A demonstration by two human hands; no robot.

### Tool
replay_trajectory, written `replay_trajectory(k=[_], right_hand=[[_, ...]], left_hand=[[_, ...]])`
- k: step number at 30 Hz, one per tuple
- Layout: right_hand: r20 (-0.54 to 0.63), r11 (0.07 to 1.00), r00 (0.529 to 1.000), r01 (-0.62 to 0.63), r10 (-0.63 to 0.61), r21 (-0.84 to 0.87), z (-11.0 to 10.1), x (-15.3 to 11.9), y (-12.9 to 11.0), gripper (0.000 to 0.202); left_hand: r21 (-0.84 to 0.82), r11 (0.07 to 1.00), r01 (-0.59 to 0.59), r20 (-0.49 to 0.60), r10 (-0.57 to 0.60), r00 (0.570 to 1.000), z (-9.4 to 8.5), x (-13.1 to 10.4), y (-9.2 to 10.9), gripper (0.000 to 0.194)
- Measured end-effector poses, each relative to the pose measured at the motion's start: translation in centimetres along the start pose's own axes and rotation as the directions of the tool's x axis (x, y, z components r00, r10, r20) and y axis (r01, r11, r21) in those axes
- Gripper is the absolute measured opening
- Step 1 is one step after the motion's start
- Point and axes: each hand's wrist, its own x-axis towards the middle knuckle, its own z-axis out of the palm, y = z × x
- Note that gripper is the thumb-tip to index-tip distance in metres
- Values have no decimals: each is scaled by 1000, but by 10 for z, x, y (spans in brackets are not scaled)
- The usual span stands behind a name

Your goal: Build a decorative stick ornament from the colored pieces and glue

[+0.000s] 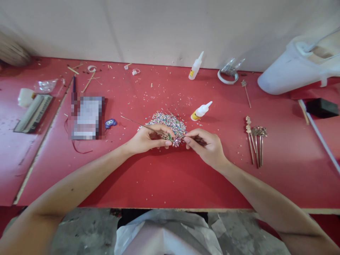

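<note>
My left hand (147,139) is closed around a hair stick (139,124), its thin metal shaft pointing up and left past the knuckles. At the fingertips sits its ornament (176,141), with green and pinkish stones. My right hand (205,144) is pinched at the right side of this ornament; whatever lies between thumb and forefinger is too small to make out. Just behind both hands a pile of small glittering rhinestones (170,122) is spread on the red table (170,180). A white glue bottle (200,111) with a yellow label stands close behind my right hand.
A second glue bottle (196,66) stands farther back, left of a tape roll (227,77). Several gold hair sticks (255,141) lie to the right. A blurred-out phone (87,118), a small purple object (111,123) and a long box (33,113) are at left. A white bucket (297,67) leans back right.
</note>
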Motion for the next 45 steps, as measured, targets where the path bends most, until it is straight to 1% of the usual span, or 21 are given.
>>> replay_trajectory(k=[5,13,16,19,20,22,24,26,27,28,30,32,34,36,40,42,45], right_hand=[[32,998,999,-31,30,46,0,0,-1,15],[65,986,995,-90,82,141,1,0,-2,18],[66,980,989,-143,135,139,3,2,1,21],[36,973,982,-187,184,139,2,4,5,23],[11,973,983,-182,183,143,2,3,5,24],[3,980,989,-149,150,132,2,2,4,25],[70,987,993,-106,97,123,6,0,0,28],[111,989,993,-55,40,138,14,-3,-2,46],[115,990,993,-51,36,132,18,-4,-2,52],[115,992,993,-45,31,118,22,-5,-2,53],[85,998,996,-4,-2,66,28,-6,-2,45],[47,998,997,56,-56,12,31,-7,-1,41],[37,996,996,85,-84,-18,32,-6,-1,39],[49,997,995,84,-83,-2,31,-5,-2,38],[91,995,994,45,-53,87,27,-2,-5,34],[113,989,993,13,-30,148,23,-1,-6,33],[103,964,995,-32,5,263,18,-1,-6,34]], left_hand=[[-43,999,-26,32,27,999,-1,-1,0,19],[-66,998,-9,34,12,999,-3,-2,0,21],[-107,994,6,48,0,999,-3,-3,-1,22],[-112,994,15,46,-10,999,-3,-2,-1,22],[-103,994,17,35,-13,999,-2,-2,-1,22],[-84,996,27,8,-26,1000,-1,-1,0,22],[-71,997,39,-16,-40,999,0,0,0,23],[-63,997,34,-34,-36,999,1,1,0,24],[-61,998,26,-45,-29,999,2,1,0,23],[-61,998,16,-56,-19,998,2,1,-1,23],[-68,998,0,-68,-5,998,2,1,-2,22],[-77,997,1,-62,-6,998,2,1,-3,24],[-74,997,5,-53,-9,999,2,1,-3,25],[-62,998,-1,-55,-2,998,2,0,-3,25],[-2,1000,-29,-80,29,996,2,-1,-5,27],[73,996,-44,-108,52,993,3,-1,-7,26],[242,968,-65,-115,95,989,2,-1,-6,15]])
